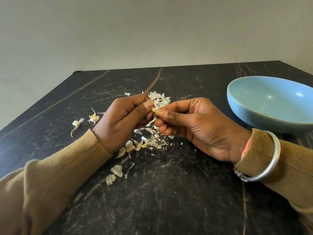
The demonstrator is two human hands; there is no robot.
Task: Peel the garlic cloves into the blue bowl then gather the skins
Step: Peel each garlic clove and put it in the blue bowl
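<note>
Garlic clove [154,109]: held up off the tabletop [169,200], mid-frame, pinched between both hands. Only its pale tip shows between the two thumbs, so I can't tell how much skin is on it.

Left hand [125,119]: fingers [135,101] curled in tight, thumb pressing the clove from the left.

Right hand [194,126]: thumb and forefinger pinch the clove from the right, the other fingers curled underneath. Both hands have a narrow grip on the same clove.

Skins [160,99]: loose white pile on the tabletop just behind the hands, with more flakes scattered directly below them. Two larger ribbed skin pieces [116,170] lie nearer the person, by the left sleeve [67,167].

Unpeeled cloves [132,147]: small cluster under the left wrist. A few more cloves [94,117] sit further left, apart from the cluster, one with a long curled tail.

Blue bowl [240,112]: upright on the tabletop at far right, well apart from the clove, partly cut by the frame edge.

Silver bangle [269,167] sits over the right sleeve. The tabletop is dark marble-look with pale veins, against a plain wall [152,31].
</note>
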